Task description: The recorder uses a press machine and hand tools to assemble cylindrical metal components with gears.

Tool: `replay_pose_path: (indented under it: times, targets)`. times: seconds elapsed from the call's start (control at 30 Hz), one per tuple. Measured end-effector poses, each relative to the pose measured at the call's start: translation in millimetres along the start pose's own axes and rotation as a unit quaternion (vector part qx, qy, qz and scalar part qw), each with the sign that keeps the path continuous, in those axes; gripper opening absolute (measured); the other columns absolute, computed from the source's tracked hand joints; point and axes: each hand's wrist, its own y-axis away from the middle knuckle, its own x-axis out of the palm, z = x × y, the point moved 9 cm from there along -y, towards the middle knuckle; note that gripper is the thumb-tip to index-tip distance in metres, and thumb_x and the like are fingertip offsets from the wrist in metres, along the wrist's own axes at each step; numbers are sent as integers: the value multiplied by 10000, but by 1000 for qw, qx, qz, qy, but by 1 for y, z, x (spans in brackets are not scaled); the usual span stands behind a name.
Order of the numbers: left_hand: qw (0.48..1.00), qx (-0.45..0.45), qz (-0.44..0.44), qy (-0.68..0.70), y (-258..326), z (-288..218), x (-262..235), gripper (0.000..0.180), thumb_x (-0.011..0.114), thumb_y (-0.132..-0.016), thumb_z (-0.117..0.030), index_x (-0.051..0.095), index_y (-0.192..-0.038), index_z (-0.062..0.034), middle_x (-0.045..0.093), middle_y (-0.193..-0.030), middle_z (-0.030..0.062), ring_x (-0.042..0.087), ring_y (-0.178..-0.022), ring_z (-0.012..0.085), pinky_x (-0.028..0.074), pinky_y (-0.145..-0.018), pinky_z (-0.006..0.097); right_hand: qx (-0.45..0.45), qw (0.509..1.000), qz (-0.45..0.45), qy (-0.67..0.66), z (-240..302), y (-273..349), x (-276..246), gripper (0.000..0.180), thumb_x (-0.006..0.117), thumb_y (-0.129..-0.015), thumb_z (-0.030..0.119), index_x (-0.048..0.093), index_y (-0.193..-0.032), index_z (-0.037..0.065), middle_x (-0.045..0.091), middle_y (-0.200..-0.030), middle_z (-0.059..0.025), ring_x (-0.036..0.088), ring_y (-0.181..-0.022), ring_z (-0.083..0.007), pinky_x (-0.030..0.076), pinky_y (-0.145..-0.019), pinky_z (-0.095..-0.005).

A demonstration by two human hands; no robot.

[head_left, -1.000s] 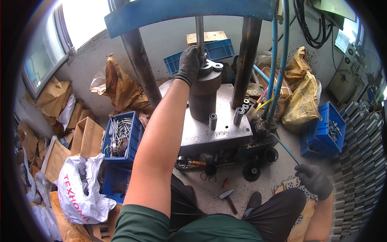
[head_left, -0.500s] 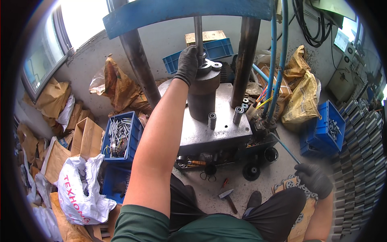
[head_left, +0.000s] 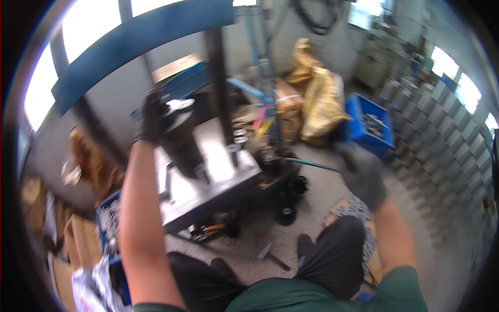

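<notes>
L grip [head_left: 150,118] at cyl [head_left: 180,134], R grip [head_left: 362,174] nr lever [head_left: 316,165]; blurred, can't tell closure/hold. Post [head_left: 218,88] btwn, blue bin [head_left: 355,117] nr R.

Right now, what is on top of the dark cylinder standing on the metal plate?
A bright, ring-shaped metal part lies on the dark cylinder, blurred. The gloved left hand covers the top's left side; what lies behind it cannot be seen.

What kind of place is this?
It looks like a workshop, maybe part of a factory. There's a big press-like machine with a blue crossbeam, a hammer on the floor, and a blue bin of metal parts.
</notes>
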Motion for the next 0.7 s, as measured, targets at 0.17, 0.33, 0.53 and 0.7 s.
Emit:
replay_pose_path:
  times: [0.17, 0.33, 0.53, 0.7]
  targets:
    - [999, -7, 25, 38, -33, -2, -52, 301, 608, -982, -385, 698, -1155, -154, 680, -955, 37, 623, -865, 170, 600, -859, 424, -26, 989, -143, -6, -28, -100, 6, 48, 612, -827, 58, 636, -864, 39, 660, -816, -192, 686, -780, -375, 567, -720, -485]
    - [997, -23, 43, 52, -42, 7, -51, 360, 590, -997, -374, 690, -1231, -120, 675, -922, 11, 642, -853, 153, 578, -832, 359, 40, 993, -105, 27, -67, -161, 42, 123, 634, -855, 163, 698, -886, 63, 725, -857, -199, 718, -825, -379, 566, -766, -490]
    - [991, -28, 99, 83, -49, 8, -52, 409, 629, -1000, -393, 680, -1258, -80, 698, -978, 33, 636, -878, 151, 561, -909, 366, 73, 994, -48, 69, -78, -173, 57, 178, 607, -883, 202, 705, -923, 59, 737, -877, -197, 725, -857, -388, 570, -791, -496]
    - [997, 1, 32, 77, -33, 8, -16, 487, 569, -1038, -534, 665, -1295, -132, 668, -1143, 52, 622, -1053, 156, 543, -974, 366, 119, 990, 19, 76, -94, -165, 51, 234, 595, -881, 234, 722, -960, 54, 750, -965, -207, 732, -929, -385, 569, -850, -499]
